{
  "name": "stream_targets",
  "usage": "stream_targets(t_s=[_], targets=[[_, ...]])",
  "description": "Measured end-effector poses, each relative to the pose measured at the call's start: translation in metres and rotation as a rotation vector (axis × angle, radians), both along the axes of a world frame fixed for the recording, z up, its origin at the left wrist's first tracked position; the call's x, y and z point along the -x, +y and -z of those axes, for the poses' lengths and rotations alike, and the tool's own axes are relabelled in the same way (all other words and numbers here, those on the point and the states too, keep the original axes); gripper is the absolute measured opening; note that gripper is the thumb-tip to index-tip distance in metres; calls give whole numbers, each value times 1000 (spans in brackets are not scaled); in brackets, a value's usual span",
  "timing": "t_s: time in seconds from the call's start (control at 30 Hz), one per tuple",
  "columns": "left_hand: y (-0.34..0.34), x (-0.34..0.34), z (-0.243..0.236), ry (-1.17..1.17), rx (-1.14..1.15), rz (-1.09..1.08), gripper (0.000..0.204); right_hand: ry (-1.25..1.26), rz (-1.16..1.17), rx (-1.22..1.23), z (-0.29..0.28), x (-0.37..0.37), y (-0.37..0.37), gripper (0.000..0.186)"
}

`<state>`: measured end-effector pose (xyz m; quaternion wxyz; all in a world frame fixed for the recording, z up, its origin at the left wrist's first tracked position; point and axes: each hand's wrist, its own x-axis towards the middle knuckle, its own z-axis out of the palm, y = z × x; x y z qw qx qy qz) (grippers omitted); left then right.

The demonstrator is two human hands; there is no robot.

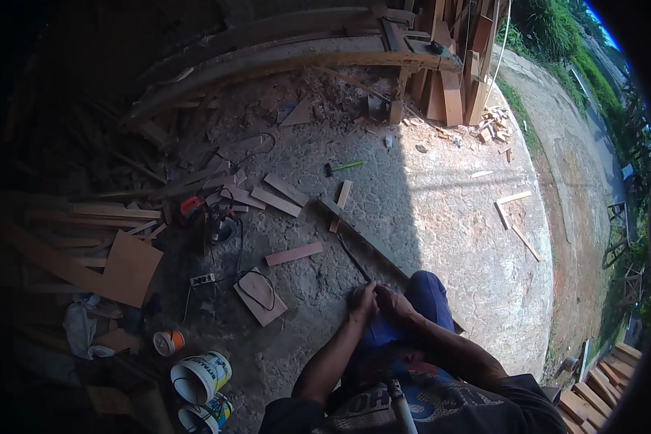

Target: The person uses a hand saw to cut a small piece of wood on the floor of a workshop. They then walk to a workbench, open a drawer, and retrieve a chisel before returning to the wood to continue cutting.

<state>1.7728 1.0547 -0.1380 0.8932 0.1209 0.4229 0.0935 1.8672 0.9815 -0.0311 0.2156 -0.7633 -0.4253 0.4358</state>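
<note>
My left hand (pixel 364 303) and my right hand (pixel 394 304) are together over my blue-clad legs, both with curled fingers. What they hold between them is too small or hidden to make out. A thin dark rod (pixel 354 258) runs from the floor side up to my left hand; whether it is gripped or lies behind the hand is unclear. Just beyond, a long greenish-grey board (pixel 369 240) slants across the concrete, passing close to my knee. One end of it rests by a short light wood strip (pixel 341 205).
A reddish wood piece (pixel 294 253), a flat board (pixel 260 298) and a power strip (pixel 202 280) with cables lie to the left. Farther off are a red and black power tool (pixel 208 217) and a green-handled hammer (pixel 343 168). White buckets (pixel 201 377) stand lower left; a long bench (pixel 282 58) spans the back.
</note>
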Motion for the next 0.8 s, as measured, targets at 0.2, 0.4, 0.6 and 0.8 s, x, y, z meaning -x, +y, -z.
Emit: stream_targets(t_s=[0.2,0.4,0.6,0.8], targets=[[38,-34,41,49,-46,-51,39,-32,19,-58,35,-92,64,36],[23,-46,50,364,128,-678,41,-77,-118,244,94,-240,118,33],[7,-86,85,508,155,-820,41,-120,-386,125,154,-298,194,29],[20,-168,179,581,40,-648,40,-150,-484,101,241,-264,281,28]])
